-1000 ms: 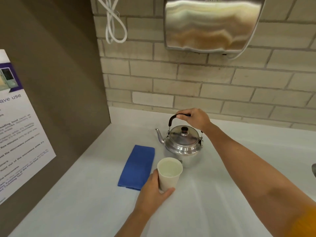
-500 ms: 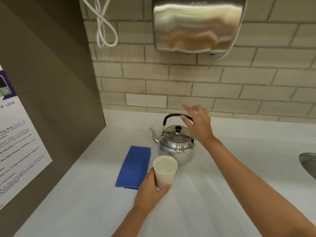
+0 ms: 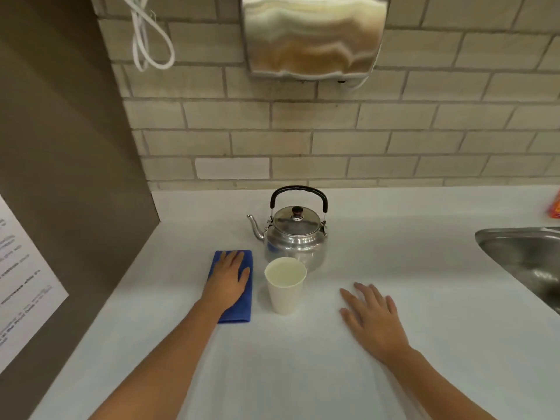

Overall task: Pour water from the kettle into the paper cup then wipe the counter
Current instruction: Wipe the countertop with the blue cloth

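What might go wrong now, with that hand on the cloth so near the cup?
1. The left hand lies flat on the folded blue cloth, close beside the white paper cup; a sideways wipe may tip it.
2. The steel kettle stands right behind the cup, leaving little room there.

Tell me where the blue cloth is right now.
In the head view the blue cloth lies flat on the counter, left of the paper cup and in front-left of the kettle, with the left hand resting on it.
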`<state>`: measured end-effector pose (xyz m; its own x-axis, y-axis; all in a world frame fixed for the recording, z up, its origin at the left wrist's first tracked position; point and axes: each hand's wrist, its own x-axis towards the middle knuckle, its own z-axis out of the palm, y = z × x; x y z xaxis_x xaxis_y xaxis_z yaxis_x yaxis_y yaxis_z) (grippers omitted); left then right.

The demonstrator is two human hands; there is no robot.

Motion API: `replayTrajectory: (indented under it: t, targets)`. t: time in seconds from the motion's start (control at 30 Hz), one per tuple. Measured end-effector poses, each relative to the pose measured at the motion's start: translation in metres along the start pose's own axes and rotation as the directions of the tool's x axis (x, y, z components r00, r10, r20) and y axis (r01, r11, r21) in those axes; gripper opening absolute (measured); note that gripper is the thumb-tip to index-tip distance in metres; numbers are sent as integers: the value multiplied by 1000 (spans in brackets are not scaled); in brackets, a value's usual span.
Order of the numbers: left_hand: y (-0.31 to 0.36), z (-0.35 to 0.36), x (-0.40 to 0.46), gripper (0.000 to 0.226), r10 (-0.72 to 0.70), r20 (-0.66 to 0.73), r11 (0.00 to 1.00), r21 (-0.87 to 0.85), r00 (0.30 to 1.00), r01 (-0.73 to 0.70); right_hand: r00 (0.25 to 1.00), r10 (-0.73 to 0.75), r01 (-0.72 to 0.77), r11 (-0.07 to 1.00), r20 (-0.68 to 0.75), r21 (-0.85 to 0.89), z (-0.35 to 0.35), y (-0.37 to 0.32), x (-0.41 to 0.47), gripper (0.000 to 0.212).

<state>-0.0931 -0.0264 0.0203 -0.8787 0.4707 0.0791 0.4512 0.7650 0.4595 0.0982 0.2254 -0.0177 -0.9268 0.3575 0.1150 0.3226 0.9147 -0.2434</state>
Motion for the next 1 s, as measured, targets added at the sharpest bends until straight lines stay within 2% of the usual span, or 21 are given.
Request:
replayTrajectory:
  t: [0.1,0.23,0.33,0.47,0.57,0.63,0.7,0.77,0.83,0.93,1.0]
  targets:
    - [-3,24,8,52,-68,23,977,204,997,62,1000,0,0,1000,-12,15,3,2,3,45]
    - [-11,28,-19,51,-18,-15,963,268,1000,22,1000,4,-4,1000,-19,10,4,2,4,46]
    - [-47,14,-61,51,22,-35,954,298,999,-10,1000,13,-13,1000,7,-1,1,0,3,46]
    - [-87,-16,-89,50,-172,-93,942,274,981,192,999,29,-30,999,28,28,-2,-4,1,45]
    - [-53,0,-102,53,-264,-133,903,315,955,293,999,34,-35,999,30,35,-3,-7,0,44]
    - [-8,30,-120,54,-218,-137,920,302,966,250,999,25,-26,999,34,31,-5,-7,0,44]
    - [28,56,-142,55,-129,-86,946,287,988,149,998,29,-30,999,48,27,-8,-8,2,44]
    - [32,57,-162,54,-96,-47,951,292,994,105,998,23,-24,999,62,26,-8,-9,-1,44]
    - [8,39,-173,53,-183,-115,941,266,976,208,998,15,-19,998,69,59,-10,-9,-4,44]
    - [-27,7,-182,53,-409,-205,875,187,889,446,998,-7,-1,993,67,117,-12,-10,-9,43]
    - [-17,5,-181,53,-486,-218,839,154,846,522,997,-29,19,989,69,149,-16,-9,-11,42]
